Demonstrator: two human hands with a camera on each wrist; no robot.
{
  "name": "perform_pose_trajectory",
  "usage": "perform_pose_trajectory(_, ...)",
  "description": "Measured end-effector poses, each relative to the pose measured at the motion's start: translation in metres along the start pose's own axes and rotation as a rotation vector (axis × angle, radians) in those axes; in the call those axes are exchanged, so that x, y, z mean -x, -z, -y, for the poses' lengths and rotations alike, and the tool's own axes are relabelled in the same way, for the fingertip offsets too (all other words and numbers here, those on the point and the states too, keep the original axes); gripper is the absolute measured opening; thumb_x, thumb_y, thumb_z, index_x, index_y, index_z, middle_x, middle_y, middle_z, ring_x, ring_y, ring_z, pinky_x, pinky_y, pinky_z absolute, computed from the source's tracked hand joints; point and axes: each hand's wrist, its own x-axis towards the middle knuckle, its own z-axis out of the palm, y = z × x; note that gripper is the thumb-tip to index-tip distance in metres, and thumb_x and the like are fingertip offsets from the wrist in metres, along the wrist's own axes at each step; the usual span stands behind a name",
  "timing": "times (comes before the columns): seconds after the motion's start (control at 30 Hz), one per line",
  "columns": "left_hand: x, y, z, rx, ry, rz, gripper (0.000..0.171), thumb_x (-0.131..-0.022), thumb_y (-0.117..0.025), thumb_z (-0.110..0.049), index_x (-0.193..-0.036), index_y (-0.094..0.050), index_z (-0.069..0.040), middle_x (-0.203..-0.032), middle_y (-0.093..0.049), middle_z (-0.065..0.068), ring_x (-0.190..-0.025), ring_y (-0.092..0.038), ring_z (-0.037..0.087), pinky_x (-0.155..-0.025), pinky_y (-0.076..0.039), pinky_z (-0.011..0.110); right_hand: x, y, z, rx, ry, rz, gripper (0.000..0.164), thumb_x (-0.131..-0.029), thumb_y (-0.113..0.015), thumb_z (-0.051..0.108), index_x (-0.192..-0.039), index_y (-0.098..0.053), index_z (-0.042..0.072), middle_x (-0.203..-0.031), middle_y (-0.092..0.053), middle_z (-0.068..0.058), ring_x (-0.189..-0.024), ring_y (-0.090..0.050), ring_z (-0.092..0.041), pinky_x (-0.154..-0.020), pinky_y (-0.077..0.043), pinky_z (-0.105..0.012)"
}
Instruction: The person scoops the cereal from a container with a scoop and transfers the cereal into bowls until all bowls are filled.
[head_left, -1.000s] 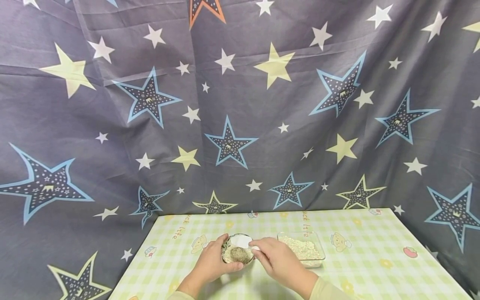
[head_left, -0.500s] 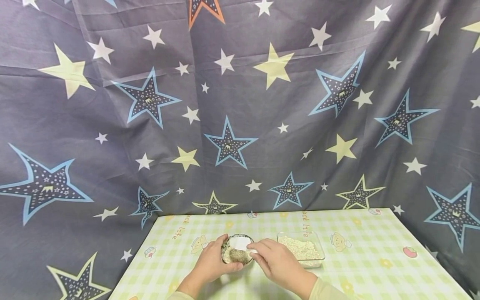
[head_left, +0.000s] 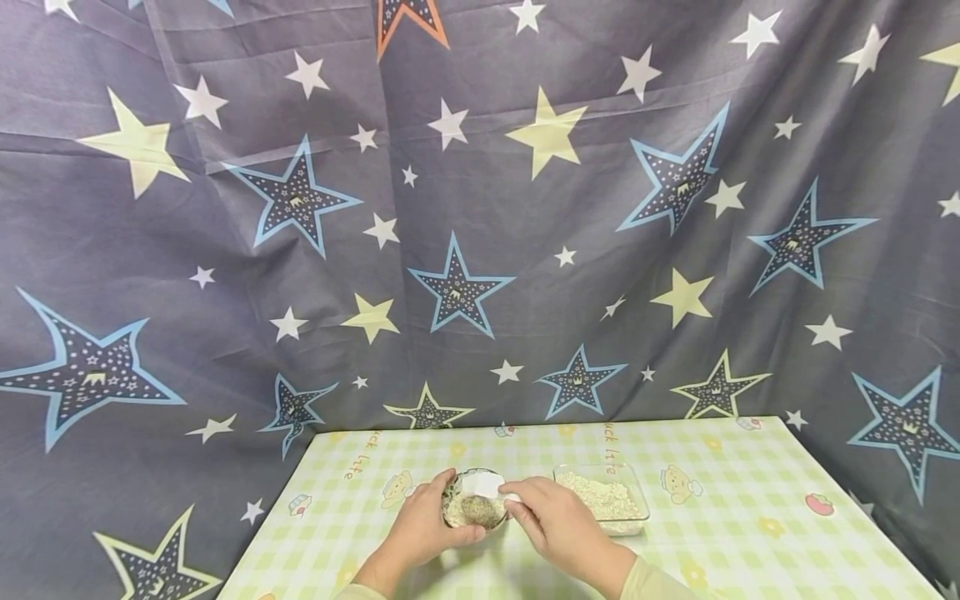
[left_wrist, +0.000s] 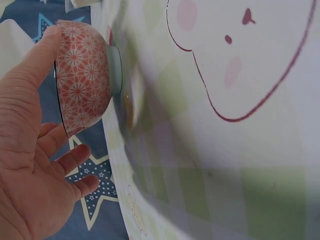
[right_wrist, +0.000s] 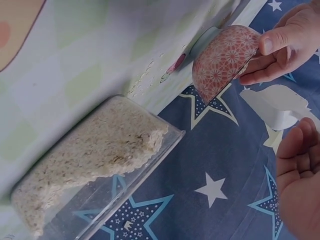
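Note:
My left hand (head_left: 431,525) grips a small bowl (left_wrist: 82,75) by its rim, thumb on the near side and fingers round the far side. The bowl has a red floral pattern outside and a pale green foot. Pale flakes and a darker brownish mound (head_left: 480,511) show inside it in the head view. Over the bowl's opening is a white scoop (right_wrist: 277,106), its handle pinched between the thumb and fingers of my right hand (head_left: 558,525). In the right wrist view the scoop's head stands above the rim, apart from the bowl.
Right of the bowl, a clear rectangular container (head_left: 633,527) holds oat flakes (right_wrist: 100,145), heaped unevenly. Both vessels stand on a table with a green-and-white checked cloth (head_left: 750,533). A dark curtain with stars (head_left: 480,208) hangs behind the table's far edge.
The scoop and right hand shifted slightly left over the bowl, then back to the right. The left hand and bowl have stayed in place.

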Motion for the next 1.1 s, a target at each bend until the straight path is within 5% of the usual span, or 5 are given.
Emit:
perform_pose_trajectory(0.5,-0.003,-0.003,0.002,-0.025,-0.004,-0.016,0.113,-0.073,-0.092,-0.063,-0.158,-0.047,-0.004,-0.143,-0.064,0.026,-0.129,-0.062,0.048,-0.107,-0.052,0.070,0.004,0.009,-0.005,-0.046,-0.118,0.010,0.020,-0.103,-0.069,0.010,-0.122,-0.075,0.010,-0.104,-0.079,0.003,-0.080,-0.062,0.004,-0.073,-0.059,-0.020)
perform_pose_trajectory(0.87,-0.004,-0.003,-0.002,-0.024,-0.023,-0.015,0.117,-0.072,-0.091,-0.065,-0.160,-0.045,-0.004,-0.146,-0.060,0.027,-0.134,-0.059,0.048,-0.112,-0.049,0.071,0.012,0.035,-0.025,-0.120,-0.286,-0.048,0.018,-0.104,-0.067,0.008,-0.119,-0.077,0.009,-0.077,-0.061,0.016,-0.065,-0.041,0.011,-0.060,-0.047,-0.016)
perform_pose_trajectory(1.1,-0.007,-0.005,-0.012,-0.014,-0.042,-0.013,0.113,-0.076,-0.089,-0.064,-0.161,-0.044,-0.005,-0.155,-0.057,0.025,-0.143,-0.053,0.048,-0.116,-0.044,0.073,0.025,0.058,-0.043,-0.099,-0.363,-0.123,0.017,-0.102,-0.068,0.003,-0.114,-0.078,0.008,-0.086,-0.077,0.009,-0.076,-0.065,0.004,-0.062,-0.053,-0.018)
